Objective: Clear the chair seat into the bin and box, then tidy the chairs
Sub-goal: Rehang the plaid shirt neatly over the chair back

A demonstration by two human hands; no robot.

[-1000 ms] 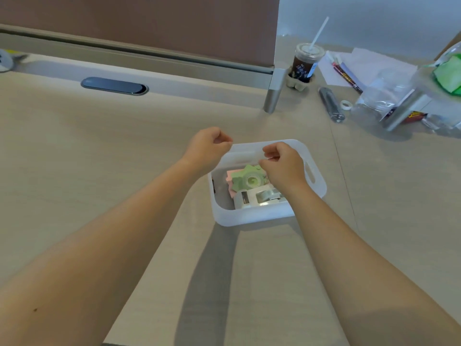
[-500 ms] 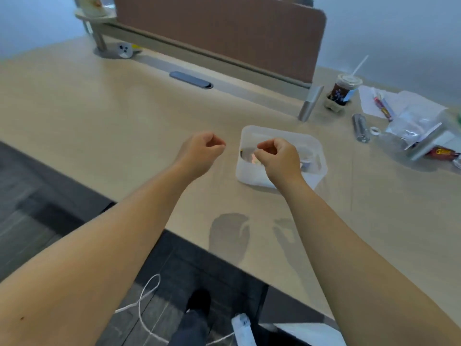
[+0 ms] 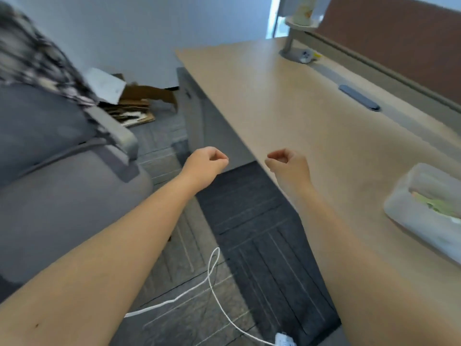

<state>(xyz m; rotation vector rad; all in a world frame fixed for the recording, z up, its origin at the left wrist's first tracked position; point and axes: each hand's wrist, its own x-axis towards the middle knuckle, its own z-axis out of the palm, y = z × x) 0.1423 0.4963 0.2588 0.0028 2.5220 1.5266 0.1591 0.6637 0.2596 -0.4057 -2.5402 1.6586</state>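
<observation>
A grey chair (image 3: 62, 196) fills the left side, its armrest (image 3: 117, 136) pointing toward the desk and a patterned cloth (image 3: 37, 61) draped over its back. The visible part of its seat is bare. My left hand (image 3: 207, 163) hovers over the floor beside the chair, fingers curled, holding nothing. My right hand (image 3: 287, 163) hovers at the desk's near edge, also curled and holding nothing. The translucent white box (image 3: 409, 213) sits on the desk at the far right with green and pale items inside.
The wooden desk (image 3: 287, 101) runs along the right with a brown divider panel (image 3: 399, 33) behind it. Flattened cardboard (image 3: 139, 106) lies on the floor by the wall. A white cable (image 3: 212, 278) loops across the dark carpet below my arms.
My view has swung left, away from the box toward the chair. Both hands drew back from the box and now hover over the desk edge and floor, still curled.
</observation>
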